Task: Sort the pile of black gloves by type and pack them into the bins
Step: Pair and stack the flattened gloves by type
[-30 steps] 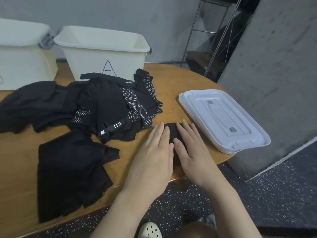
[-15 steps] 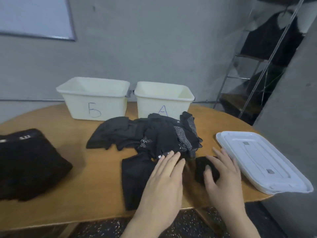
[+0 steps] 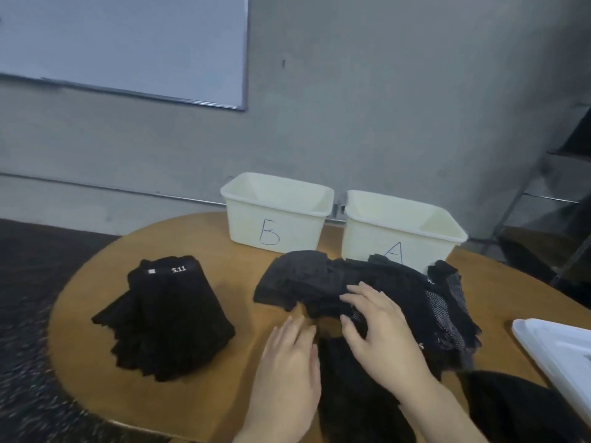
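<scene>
Gloves pile lies under right hand, beside left hand.

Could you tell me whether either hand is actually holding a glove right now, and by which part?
Neither: the left hand lies flat, and the right hand rests spread on the glove pile.

grey wall, whiteboard, round wooden table, dark speckled floor.
</scene>
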A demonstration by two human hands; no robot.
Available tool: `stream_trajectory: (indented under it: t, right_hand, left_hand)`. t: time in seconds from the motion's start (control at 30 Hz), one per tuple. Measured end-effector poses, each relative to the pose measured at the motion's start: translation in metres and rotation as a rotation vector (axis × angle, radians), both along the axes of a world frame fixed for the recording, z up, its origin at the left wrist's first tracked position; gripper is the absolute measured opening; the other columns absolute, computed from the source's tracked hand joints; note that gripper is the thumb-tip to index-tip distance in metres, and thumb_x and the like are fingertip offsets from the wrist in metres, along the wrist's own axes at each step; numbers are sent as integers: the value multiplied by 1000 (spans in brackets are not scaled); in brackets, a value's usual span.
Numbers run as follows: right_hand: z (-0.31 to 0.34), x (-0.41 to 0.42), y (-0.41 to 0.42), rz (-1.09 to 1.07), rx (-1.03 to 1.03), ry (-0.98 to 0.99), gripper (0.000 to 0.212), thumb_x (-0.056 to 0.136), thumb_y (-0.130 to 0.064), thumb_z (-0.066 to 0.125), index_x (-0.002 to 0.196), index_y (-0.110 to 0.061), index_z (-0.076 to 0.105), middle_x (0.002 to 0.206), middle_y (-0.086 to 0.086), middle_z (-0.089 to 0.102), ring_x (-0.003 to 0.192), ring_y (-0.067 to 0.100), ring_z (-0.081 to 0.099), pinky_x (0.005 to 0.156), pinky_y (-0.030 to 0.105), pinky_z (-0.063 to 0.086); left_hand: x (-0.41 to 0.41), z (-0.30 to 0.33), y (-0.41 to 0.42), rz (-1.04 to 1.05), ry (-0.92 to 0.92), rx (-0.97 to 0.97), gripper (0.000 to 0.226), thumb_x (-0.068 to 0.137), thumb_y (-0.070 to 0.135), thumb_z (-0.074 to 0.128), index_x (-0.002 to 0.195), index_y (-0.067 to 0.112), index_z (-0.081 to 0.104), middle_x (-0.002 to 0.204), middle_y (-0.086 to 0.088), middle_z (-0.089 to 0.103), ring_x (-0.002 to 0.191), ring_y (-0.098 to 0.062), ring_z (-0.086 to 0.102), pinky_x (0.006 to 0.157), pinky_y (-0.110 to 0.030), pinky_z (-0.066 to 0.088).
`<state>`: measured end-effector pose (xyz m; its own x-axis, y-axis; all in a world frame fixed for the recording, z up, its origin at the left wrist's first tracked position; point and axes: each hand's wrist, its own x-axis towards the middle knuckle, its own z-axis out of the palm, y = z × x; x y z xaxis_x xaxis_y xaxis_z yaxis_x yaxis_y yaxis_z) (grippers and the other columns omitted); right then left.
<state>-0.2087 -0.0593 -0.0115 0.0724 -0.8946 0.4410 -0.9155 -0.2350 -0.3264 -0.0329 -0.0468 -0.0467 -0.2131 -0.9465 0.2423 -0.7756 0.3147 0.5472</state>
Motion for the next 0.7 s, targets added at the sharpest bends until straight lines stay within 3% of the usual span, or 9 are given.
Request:
stream_trajectory:
  t: [0.2,0.33,0.53,0.7]
  right_hand:
    - [2,25,-81,76,198,129,52,102,-40,56,151,-24,49,159,-6,44,151,13,31,124,36,24]
    - [-3,41,-113,48,296,138,55,104,-47,50,152,-21,45,157,-3,47,143,19,44,115,39,35]
    - [-4,47,-144,-46,286,176,42,103,-43,54,133,-15,64,131,5,66,116,27,62,91,40,51]
    - [8,46,-152,-117,268,44,32,102,-39,60,119,-16,73,115,11,73,107,35,64,86,41,52]
  left_hand:
    - [12,-9,-22,30,-35,60,52,112,38,21,163,27,21,172,6,10,158,-12,1,128,-30,-4]
    - [15,-15,-40,79,-14,75,55,112,38,23,164,21,16,173,0,6,159,-14,0,126,-29,-7]
    - [15,-18,-48,67,-28,75,56,112,37,24,164,17,14,173,-3,2,159,-16,-3,125,-29,-9]
    - [16,-20,-54,44,-10,74,56,112,34,26,164,16,14,173,-5,2,159,-17,-1,123,-28,-10]
